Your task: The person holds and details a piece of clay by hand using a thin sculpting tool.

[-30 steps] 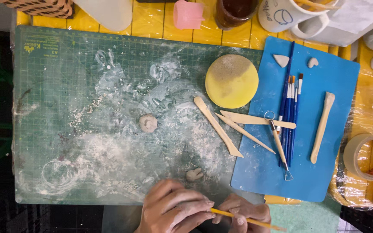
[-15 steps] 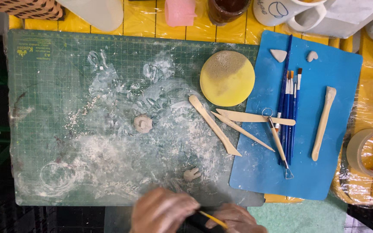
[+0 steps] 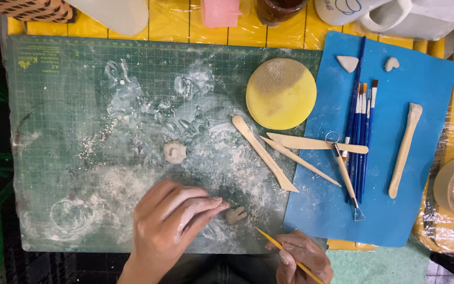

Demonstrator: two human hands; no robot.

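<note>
At the near edge the right hand (image 3: 301, 256) pinches a thin yellow stick (image 3: 289, 255), fingers closed around it, its pointed tip aimed up and left. The left hand (image 3: 170, 223) lies flat on the green cutting mat (image 3: 69, 105), fingers stretched out and close together, holding nothing. Just beyond the left fingertips (image 3: 217, 202), perhaps touching them though the view is too coarse to say, sits a small clay lump (image 3: 236, 214), between those fingertips and the stick's tip. Farther up from the left fingers rests a second clay piece (image 3: 174, 152) amid white dust. Up and right of both hands lie wooden modelling tools (image 3: 265, 153), then a blue sheet (image 3: 421, 94) carrying paintbrushes (image 3: 362, 131), a loop tool (image 3: 345, 176) and a wooden sculpting stick (image 3: 404, 149). Beyond the tools sits a round yellow sponge (image 3: 281, 93).
</note>
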